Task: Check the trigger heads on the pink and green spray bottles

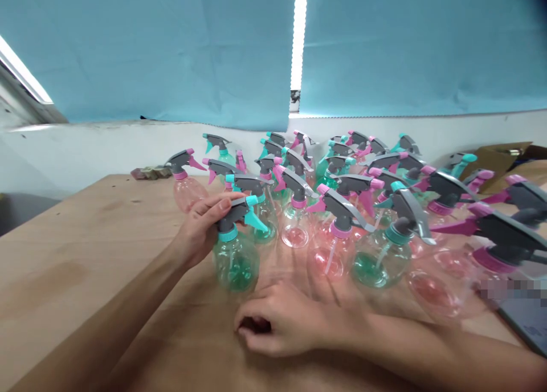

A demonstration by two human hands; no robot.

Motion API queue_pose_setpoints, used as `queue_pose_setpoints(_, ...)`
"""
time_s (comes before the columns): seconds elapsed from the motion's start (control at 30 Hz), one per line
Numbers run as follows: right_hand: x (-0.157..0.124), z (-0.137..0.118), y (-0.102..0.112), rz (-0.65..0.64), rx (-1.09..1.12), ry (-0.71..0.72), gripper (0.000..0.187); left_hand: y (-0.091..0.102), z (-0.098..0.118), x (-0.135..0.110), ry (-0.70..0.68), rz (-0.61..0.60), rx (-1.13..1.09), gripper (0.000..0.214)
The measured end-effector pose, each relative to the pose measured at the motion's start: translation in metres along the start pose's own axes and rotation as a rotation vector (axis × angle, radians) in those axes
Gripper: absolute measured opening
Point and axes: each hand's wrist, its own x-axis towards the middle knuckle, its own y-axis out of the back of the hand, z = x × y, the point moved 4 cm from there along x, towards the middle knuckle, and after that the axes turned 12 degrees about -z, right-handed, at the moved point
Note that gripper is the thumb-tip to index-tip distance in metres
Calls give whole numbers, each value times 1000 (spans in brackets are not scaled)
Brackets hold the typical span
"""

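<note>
My left hand point(204, 228) is closed around the grey trigger head of a green see-through spray bottle point(236, 262). This bottle has a turquoise collar, trigger and nozzle, and it stands upright near the front of the group. Low in the view, my right hand point(280, 318) is loosely curled over the table, with a dark hollow between thumb and fingers and nothing visible in it. Close behind it are a pink spray bottle point(331, 255) with a pink collar and another green spray bottle point(380, 261).
Many more pink and green spray bottles crowd the wooden table point(141, 227) to the back and right. A crumpled cloth point(151, 173) lies at the far left edge. An open cardboard box point(504, 163) sits at the back right, and a dark-edged flat object point(523, 318) is at lower right.
</note>
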Motion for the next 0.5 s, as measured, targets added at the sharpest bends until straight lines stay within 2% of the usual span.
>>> queue_pose_setpoints(0.03,0,-1,1,-4,-3,-2,18,0,1,0,-21,34,33,31)
queue_pose_setpoints(0.1,0,-2,3,-14,4,-5,18,-1,5,-1,-57,23,157,28)
queue_pose_setpoints(0.23,0,-3,4,-36,23,-3,17,-4,33,-5,-108,-170,459,15)
queue_pose_setpoints(0.33,0,-2,3,-28,24,2,17,0,60,-10,-138,-283,678,20)
queue_pose_setpoints(0.43,0,-2,3,-10,12,5,15,10,82,-17,-147,-279,929,19)
queue_pose_setpoints(0.5,0,-2,3,-9,-3,-6,13,21,91,-20,-87,-208,936,22)
